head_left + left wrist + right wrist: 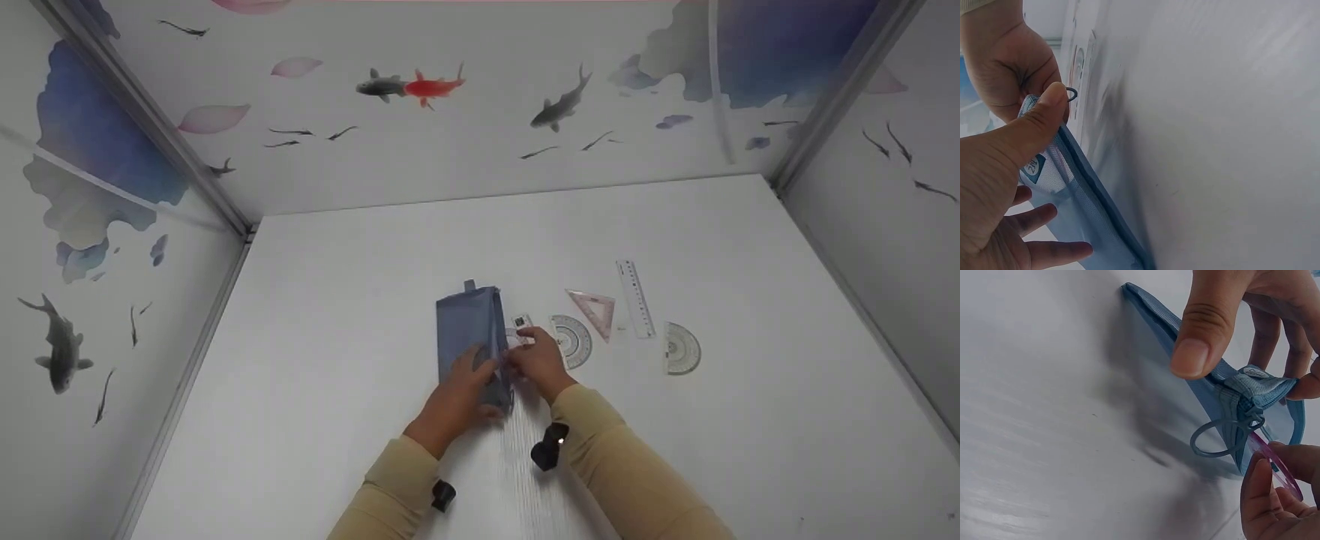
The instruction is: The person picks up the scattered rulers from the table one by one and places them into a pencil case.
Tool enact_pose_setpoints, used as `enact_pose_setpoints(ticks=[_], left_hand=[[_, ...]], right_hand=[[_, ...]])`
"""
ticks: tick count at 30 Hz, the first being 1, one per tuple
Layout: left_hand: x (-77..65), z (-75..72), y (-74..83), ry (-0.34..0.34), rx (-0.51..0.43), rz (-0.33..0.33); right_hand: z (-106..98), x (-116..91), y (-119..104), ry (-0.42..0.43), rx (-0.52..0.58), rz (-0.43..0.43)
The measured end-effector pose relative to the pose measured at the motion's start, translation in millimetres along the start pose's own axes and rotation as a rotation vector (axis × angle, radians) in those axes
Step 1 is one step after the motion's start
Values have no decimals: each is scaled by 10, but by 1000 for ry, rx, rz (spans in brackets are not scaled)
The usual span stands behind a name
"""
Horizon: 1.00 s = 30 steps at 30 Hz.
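A blue mesh zip pouch (465,322) stands over the white table, its zipped edge facing right. My left hand (454,397) grips the pouch near the end of its zip, with the thumb (1053,107) across the edge. A blue pull ring (1210,439) hangs from the zip beside it. My right hand (541,360) pinches a thin, pink see-through plastic piece (1278,464) between thumb and fingers at the pouch's end. One end of this piece lies behind the zip end; the fingers cover much of the rest, and I cannot tell its full shape.
Right of the hands lie a clear protractor (574,341), a pink set square (598,311), a clear ruler (636,300) and another protractor (682,349). A small label with a dark square (521,322) shows beyond the right hand. Printed walls edge the table (337,262).
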<state>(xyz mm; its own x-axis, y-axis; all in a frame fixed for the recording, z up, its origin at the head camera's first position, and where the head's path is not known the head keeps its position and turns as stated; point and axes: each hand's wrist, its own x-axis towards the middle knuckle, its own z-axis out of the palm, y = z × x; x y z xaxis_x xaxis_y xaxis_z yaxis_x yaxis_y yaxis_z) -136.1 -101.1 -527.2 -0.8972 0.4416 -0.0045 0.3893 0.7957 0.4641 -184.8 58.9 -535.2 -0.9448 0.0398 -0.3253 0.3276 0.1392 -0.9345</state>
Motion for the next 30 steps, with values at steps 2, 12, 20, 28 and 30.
enact_pose_setpoints(ticks=[2,12,20,28,30], left_hand=[[1,0,1,-1,-2,0],[1,10,-7,-5,-8,-8],[9,15,-17,0,-5,-13],[20,32,-26,29,19,5],[21,32,-28,41,33,18]], right_hand=[[9,3,4,-7,-4,-3],[24,-4,4,-26,-63,-21],[36,-13,-25,-22,-168,-53],[38,-2,-46,-16,-254,-106],[38,-5,-51,-13,-248,-110]])
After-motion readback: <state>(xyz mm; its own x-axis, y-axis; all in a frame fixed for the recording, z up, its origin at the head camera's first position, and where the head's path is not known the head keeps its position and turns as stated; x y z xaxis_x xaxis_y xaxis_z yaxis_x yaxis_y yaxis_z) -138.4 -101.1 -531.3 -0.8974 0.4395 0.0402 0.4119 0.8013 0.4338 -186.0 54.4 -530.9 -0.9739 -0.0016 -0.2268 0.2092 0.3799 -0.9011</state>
